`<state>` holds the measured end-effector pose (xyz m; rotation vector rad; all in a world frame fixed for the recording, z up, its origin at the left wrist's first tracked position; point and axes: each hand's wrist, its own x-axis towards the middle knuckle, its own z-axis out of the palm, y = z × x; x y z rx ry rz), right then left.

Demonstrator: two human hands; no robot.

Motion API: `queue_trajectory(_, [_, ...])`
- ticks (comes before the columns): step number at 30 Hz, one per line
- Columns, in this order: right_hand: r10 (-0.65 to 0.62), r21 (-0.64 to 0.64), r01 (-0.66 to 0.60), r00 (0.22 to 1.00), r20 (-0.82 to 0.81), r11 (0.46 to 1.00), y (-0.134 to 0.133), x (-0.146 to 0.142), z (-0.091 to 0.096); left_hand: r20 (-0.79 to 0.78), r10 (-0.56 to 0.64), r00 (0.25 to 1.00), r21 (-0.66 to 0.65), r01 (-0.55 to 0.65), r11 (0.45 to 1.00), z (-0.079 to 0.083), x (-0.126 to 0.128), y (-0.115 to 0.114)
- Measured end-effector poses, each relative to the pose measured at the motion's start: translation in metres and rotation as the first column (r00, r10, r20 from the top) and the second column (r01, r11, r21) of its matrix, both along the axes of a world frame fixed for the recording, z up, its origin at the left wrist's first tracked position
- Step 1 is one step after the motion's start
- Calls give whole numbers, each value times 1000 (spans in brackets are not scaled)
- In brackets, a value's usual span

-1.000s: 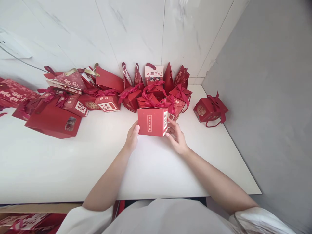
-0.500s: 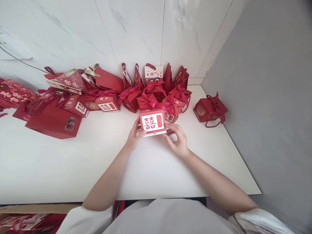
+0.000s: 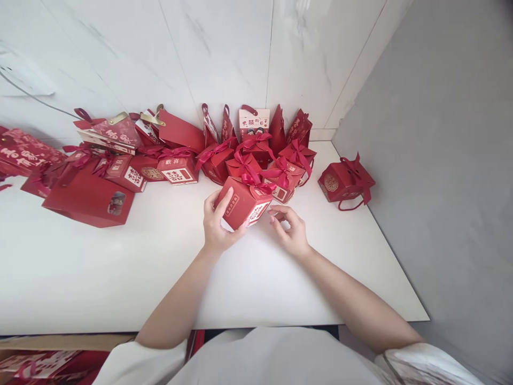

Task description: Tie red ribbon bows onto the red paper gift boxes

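My left hand (image 3: 218, 224) grips a red gift box (image 3: 239, 206) by its left side, thumb near the top and fingers around the edge. The box is tilted and turned, so a plain red side with a small gold label and part of the white panel with a red double-happiness character show. A dark pink ribbon bow (image 3: 254, 182) is tied on its top. Just to the right of the box is my right hand (image 3: 292, 230), its fingers loosely curved and apart, holding nothing. Behind the box stand several ribboned red gift boxes (image 3: 286, 174).
A white table (image 3: 280, 289) runs along a marbled wall. Red gift bags (image 3: 88, 198) and boxes crowd its back left. One bow-tied box (image 3: 340, 182) stands alone at the right, near a grey partition (image 3: 433, 160). A carton (image 3: 60, 342) with red packaging sits below the front left edge.
The gift box has been turned in my left hand, so its plain red side now shows and the white panel faces right. My right hand has come off the box.
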<state>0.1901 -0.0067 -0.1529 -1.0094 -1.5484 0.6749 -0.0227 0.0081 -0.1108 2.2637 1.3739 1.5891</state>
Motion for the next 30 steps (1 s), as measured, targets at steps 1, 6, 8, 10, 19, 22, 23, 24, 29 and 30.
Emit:
queue_trajectory(1, [3, -13, -3, 1000, -5, 1000, 0, 0, 0, 4, -7, 1000, -5, 7, 1000, 0, 1, -1])
queue_trajectory(6, [20, -46, -21, 1000, -14, 999, 0, -1, -2, 20, -11, 1000, -29, 12, 1000, 0, 1, -2])
queue_trajectory(8, [27, -51, -28, 1000, -14, 998, -1, -1, -2, 24, -10, 1000, -36, 11, 999, 0, 0, -2])
queue_trajectory(10, [39, -48, -40, 999, -21, 998, -1, -1, -1, 51, -16, 999, -72, 19, 997, -1, -1, -2])
queue_trajectory(19, [307, 5, -309, 947, 95, 951, 2, 5, 1, 608, -115, 786, -311, 369, 876, -16, 4, 7])
queue_trajectory(22, [360, -37, -359, 920, 156, 933, 2, 5, 3, 644, -66, 762, -384, 397, 833, -20, 3, 8])
queue_trajectory(23, [360, -45, -358, 918, 165, 933, 2, 5, 3, 650, -51, 758, -406, 403, 820, -20, 3, 9])
queue_trajectory(24, [358, -51, -355, 918, 172, 934, 2, 4, 4, 655, -36, 755, -426, 408, 808, -20, 2, 8])
queue_trajectory(29, [359, -40, -358, 918, 168, 933, 2, 6, 5, 657, 20, 754, -482, 400, 780, -17, 3, 7])
queue_trajectory(30, [361, -41, -359, 918, 166, 932, 3, 6, 4, 655, 26, 755, -487, 396, 779, -17, 4, 6])
